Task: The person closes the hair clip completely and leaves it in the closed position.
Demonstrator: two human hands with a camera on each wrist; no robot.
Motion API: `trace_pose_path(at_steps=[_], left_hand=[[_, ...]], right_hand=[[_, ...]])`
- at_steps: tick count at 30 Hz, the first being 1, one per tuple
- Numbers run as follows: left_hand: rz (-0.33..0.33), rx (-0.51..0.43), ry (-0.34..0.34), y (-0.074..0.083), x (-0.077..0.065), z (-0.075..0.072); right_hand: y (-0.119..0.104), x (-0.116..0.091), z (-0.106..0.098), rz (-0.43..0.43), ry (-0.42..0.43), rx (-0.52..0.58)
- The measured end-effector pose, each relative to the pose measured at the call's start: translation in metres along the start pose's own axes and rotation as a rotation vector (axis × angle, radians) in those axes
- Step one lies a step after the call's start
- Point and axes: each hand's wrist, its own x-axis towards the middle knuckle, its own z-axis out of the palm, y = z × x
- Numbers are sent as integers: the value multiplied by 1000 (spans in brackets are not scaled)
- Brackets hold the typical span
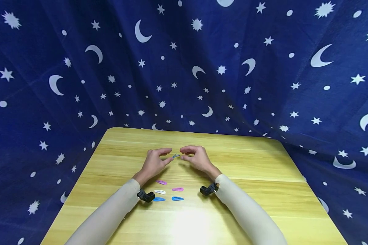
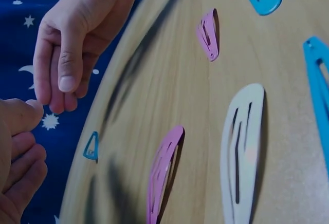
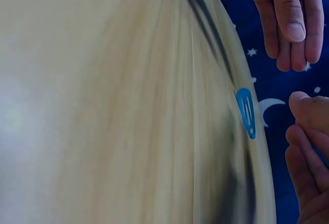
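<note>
A small blue snap hair clip (image 1: 176,156) lies on the table between my two hands, its two arms spread in a V. My left hand (image 1: 154,162) is just left of it, with fingers loosely bent and the thumb tip near the clip. From the right, my right hand (image 1: 199,158) faces it with fingers and thumb apart. In the left wrist view the blue clip (image 2: 91,146) shows clear of both hands. The right wrist view also has the clip (image 3: 246,113) untouched, with the fingers of the right hand (image 3: 311,154) beside it.
Nearer my body lie several more clips: pink ones (image 1: 161,182) (image 1: 178,189), a white clip (image 1: 160,192), and blue ones (image 1: 159,199) (image 1: 178,198). The wooden table (image 1: 248,163) ends at a blue curtain (image 1: 184,68) with moons and stars.
</note>
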Motion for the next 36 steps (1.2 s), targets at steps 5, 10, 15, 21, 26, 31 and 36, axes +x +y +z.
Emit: trace_pose_path(at_steps=[5,10,15,21,26,31,36], left_hand=[[-43,-1,4,-7,3,7],[-99,1,5,-12,5,13],[-134,-3,-8,-14,8,18],[-145,12,-32,-17,10,22],[-158,24,-53,-20,12,24],[-155,46,-65,-22,14,25],[-145,61,-77,-23,18,25]], right_hand=[[5,6,3,17,-14,0],[9,11,7,30,-27,-8],[14,16,11,25,-40,-6],[18,21,16,31,-61,-28],[20,24,19,35,-80,-15],[21,26,22,35,-92,-25],[20,28,23,15,-91,-26]])
